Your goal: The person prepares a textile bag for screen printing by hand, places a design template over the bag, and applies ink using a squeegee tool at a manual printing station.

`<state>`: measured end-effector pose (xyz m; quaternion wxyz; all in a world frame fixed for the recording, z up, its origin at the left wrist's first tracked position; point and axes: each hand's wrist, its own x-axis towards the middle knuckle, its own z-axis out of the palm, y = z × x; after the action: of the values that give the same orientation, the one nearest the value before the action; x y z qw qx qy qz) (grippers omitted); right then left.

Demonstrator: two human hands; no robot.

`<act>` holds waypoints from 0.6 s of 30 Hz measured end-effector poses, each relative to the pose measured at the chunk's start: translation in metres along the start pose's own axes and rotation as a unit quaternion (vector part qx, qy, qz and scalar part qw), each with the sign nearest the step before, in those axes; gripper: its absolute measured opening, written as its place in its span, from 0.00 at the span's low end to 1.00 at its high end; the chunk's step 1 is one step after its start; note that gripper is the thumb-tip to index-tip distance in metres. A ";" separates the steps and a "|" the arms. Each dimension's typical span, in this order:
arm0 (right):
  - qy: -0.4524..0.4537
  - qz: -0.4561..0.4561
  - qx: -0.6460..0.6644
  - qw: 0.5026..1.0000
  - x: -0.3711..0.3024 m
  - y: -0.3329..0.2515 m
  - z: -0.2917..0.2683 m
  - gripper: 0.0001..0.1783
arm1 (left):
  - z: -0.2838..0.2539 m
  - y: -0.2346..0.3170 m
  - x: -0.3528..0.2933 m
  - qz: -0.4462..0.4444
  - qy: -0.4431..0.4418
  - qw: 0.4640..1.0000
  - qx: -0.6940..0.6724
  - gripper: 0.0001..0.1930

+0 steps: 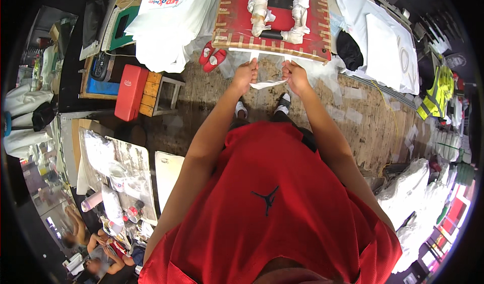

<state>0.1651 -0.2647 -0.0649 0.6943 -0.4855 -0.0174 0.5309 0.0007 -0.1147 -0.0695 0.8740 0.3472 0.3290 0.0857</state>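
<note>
My left hand (245, 75) and my right hand (296, 76) are both closed on a white fabric strap (268, 84), one on each side of its loop. The strap sags between my fists, and its two ends run up to a strip of white cloth (267, 53) at the near edge of a red screen frame (233, 19). Most of that cloth is hidden beneath the frame. Brown tape lines the frame's edges. On top of it lies a squeegee-like tool with two grips (259, 6) wrapped in whitish tape.
Left of the frame is a stack of printed white cloth pieces (166, 26). Red shoes (215, 60), a red box (132, 92) and a wooden stool (150, 95) stand nearby. White sheets (388, 47) and a black cloth (349, 50) lie right. People (108, 253) sit lower left.
</note>
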 end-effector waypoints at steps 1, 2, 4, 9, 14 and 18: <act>-0.003 0.001 0.002 1.000 0.000 0.001 -0.001 0.08 | 0.000 0.000 -0.001 -0.002 0.001 1.000 -0.001 0.18; -0.003 0.001 0.002 1.000 0.000 0.001 -0.001 0.08 | 0.001 0.000 0.000 -0.004 0.001 1.000 -0.003 0.18; -0.009 -0.001 0.006 1.000 0.000 0.000 -0.001 0.08 | 0.000 0.000 0.000 -0.007 0.000 1.000 -0.005 0.17; -0.011 0.015 0.031 0.999 -0.004 0.003 -0.005 0.09 | 0.002 0.002 -0.004 -0.022 -0.004 1.000 -0.017 0.17; -0.017 0.017 0.032 0.999 -0.006 0.002 -0.001 0.11 | 0.001 -0.001 -0.004 -0.008 -0.006 1.000 -0.009 0.17; -0.007 0.019 0.011 1.000 -0.007 0.003 -0.001 0.11 | 0.004 -0.001 -0.005 -0.012 0.010 1.000 0.015 0.19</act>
<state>0.1602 -0.2704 -0.0639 0.6893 -0.4743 -0.0077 0.5476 -0.0012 -0.1194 -0.0655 0.8666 0.3551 0.3429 0.0733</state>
